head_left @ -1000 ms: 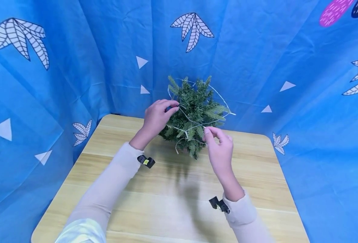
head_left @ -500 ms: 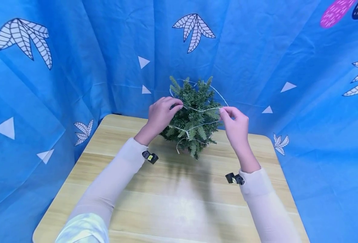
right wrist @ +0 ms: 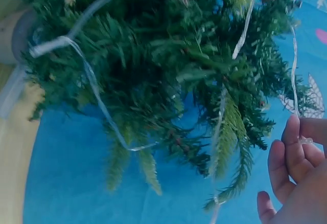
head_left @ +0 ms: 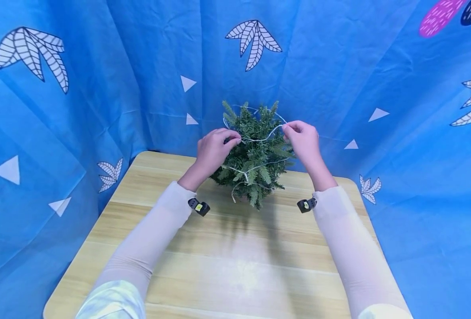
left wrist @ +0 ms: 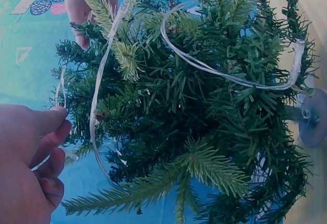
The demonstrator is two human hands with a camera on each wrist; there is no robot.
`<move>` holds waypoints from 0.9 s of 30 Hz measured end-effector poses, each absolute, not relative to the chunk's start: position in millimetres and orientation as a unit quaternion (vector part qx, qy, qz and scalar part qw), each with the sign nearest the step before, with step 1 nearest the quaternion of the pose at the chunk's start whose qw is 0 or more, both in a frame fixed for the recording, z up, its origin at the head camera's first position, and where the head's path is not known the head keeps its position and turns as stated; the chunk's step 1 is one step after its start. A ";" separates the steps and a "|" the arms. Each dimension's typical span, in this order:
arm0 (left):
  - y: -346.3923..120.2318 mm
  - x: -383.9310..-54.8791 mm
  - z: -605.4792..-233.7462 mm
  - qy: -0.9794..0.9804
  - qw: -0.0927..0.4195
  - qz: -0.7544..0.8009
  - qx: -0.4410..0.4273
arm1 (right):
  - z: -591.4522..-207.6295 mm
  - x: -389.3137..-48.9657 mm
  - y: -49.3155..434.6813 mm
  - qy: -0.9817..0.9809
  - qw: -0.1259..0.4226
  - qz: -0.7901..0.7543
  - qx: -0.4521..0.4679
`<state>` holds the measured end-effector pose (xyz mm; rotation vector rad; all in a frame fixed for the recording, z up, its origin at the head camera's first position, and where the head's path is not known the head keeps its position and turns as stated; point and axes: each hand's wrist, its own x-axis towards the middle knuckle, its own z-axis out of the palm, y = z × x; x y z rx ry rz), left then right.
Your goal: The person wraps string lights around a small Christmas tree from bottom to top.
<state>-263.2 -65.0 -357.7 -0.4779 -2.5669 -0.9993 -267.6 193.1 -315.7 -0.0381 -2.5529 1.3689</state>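
A small artificial Christmas tree (head_left: 255, 155) stands at the back of the table, with a clear string of lights (left wrist: 96, 96) looped around its branches. My left hand (head_left: 215, 148) is at the tree's upper left, pinching the wire between thumb and forefinger. On the upper right, my right hand (head_left: 304, 139) pinches another stretch of the same wire, and a small clear bulb (right wrist: 306, 141) shows by its fingertips. Between the hands the wire sags across the front of the upper branches. Lower down, a second loop with a bulb (head_left: 246, 176) lies against the front foliage.
The wooden table (head_left: 219, 266) has rounded corners. A blue curtain (head_left: 159, 66) with leaf and triangle prints hangs close behind the tree and along both sides. In the left wrist view, the tree's round base (left wrist: 312, 119) shows at the right.
My right hand has risen from the tree's lower front to its upper right, drawing the wire up with it. The left hand has shifted slightly right, still pinching the wire.
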 end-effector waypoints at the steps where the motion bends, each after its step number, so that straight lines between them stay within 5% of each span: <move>1: -64.8 -262.8 -357.4 -0.903 0.173 -0.355 -0.169 | -312.5 -271.8 191.5 -0.881 0.121 0.457 -0.013; 27: -46.2 -262.7 -345.3 -0.896 0.208 -0.343 -0.191 | -249.4 -309.1 164.9 -0.931 0.066 0.358 -0.039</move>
